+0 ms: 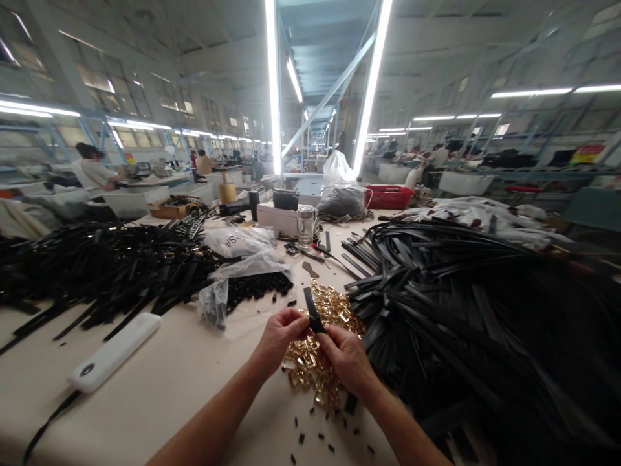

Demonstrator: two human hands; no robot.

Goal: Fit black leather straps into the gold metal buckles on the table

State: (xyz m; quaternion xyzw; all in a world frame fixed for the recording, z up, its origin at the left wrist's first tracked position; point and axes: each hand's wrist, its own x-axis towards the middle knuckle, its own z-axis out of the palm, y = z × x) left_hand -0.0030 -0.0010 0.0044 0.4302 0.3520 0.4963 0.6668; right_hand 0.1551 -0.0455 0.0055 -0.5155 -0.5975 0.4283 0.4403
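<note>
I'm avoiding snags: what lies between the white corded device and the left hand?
Bare tabletop separates the left hand and white device in the head view.

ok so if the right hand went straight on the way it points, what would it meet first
Past the black strip it holds, the right hand would most likely meet the left hand, which pinches the same strip; exact depth is hard to judge.

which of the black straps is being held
The black strap pinched by the left hand and right hand, over the gold buckles; the other straps lie unheld, mostly heaped to either side.
</note>
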